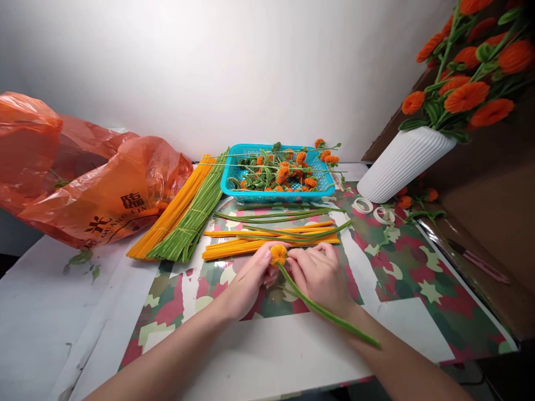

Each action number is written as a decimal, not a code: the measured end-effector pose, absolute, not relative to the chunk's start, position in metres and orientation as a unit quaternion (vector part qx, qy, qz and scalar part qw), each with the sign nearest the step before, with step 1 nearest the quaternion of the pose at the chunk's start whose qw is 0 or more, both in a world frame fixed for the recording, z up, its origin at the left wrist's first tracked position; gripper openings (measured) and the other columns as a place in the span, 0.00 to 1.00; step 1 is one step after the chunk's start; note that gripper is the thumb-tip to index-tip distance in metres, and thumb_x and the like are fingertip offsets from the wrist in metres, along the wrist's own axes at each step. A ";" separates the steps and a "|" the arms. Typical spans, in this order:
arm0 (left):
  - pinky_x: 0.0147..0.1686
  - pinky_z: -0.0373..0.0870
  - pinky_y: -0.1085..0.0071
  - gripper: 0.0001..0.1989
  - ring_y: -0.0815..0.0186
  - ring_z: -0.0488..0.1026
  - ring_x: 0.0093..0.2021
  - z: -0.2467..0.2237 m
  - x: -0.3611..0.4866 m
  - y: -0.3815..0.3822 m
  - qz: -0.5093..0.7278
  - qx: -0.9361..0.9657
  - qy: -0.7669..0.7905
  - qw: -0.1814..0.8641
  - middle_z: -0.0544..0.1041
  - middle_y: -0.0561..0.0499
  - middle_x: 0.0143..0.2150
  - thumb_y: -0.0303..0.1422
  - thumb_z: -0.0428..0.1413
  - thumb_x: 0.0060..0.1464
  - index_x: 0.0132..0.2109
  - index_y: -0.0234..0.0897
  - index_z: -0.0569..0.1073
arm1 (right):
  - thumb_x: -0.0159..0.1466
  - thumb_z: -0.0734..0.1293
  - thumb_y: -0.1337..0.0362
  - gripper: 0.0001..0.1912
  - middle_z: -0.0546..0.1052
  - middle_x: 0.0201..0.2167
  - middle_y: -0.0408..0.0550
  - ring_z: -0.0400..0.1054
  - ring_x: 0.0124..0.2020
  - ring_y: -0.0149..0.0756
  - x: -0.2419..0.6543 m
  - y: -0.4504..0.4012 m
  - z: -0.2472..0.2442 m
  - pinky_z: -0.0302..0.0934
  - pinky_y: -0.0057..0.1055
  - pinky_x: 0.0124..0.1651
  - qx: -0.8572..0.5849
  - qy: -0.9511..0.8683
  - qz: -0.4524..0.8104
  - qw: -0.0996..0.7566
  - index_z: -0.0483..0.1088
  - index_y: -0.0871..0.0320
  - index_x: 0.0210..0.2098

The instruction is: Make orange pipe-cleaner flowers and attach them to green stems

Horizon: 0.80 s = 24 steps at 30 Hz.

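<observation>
Between my two hands is a small orange pipe-cleaner flower (278, 255) with a long green pipe-cleaner stem (321, 313) that slants down to the right across my right wrist. My left hand (254, 273) grips the flower head from the left, thumb and fingers closed on its edge. My right hand (320, 273) is closed in a pinch at the flower's right side, close to where the stem begins; what its fingertips hold is hidden. Just beyond my hands lie loose orange pipe cleaners (234, 249) and several green pipe cleaners (288, 214).
A blue basket (278, 196) of orange flowers stands at the back. Left of it lie orange bundles (175, 209), green bundles (196, 214) and an orange plastic bag (96, 184). At right are a tilted white vase (405, 161), tape rolls (363, 205) and a pink-handled cutter (480, 262).
</observation>
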State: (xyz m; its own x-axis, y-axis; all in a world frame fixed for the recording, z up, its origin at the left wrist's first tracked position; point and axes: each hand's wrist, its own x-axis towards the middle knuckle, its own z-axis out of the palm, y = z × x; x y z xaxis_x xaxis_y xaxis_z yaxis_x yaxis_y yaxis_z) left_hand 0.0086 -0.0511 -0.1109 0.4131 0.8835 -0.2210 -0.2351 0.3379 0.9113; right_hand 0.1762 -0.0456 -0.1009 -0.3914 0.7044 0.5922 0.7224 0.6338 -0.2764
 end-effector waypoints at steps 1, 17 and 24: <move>0.29 0.56 0.73 0.21 0.69 0.55 0.29 -0.110 0.008 -0.051 0.379 0.433 0.376 0.726 0.61 0.56 0.29 0.48 0.46 0.63 0.53 0.40 0.67 | 0.68 0.57 0.71 0.12 0.75 0.20 0.42 0.64 0.22 0.31 0.176 -0.045 -0.101 0.48 0.33 0.36 -0.430 -0.833 -0.002 0.349 0.68 0.60 0.32; 0.43 0.66 0.70 0.17 0.61 0.69 0.42 -0.099 0.007 -0.048 0.361 0.579 0.409 0.606 0.73 0.50 0.40 0.42 0.49 0.63 0.53 0.40 0.71 | 0.64 0.58 0.67 0.05 0.71 0.20 0.40 0.63 0.22 0.33 0.173 -0.056 -0.097 0.53 0.29 0.30 -0.461 -0.815 0.153 0.317 0.62 0.56 0.31; 0.41 0.67 0.70 0.20 0.62 0.69 0.39 -0.099 0.006 -0.049 0.356 0.590 0.402 0.603 0.74 0.48 0.41 0.45 0.45 0.64 0.51 0.38 0.73 | 0.68 0.59 0.60 0.11 0.71 0.21 0.41 0.62 0.22 0.32 0.175 -0.056 -0.097 0.50 0.30 0.33 -0.453 -0.809 0.150 0.343 0.62 0.56 0.30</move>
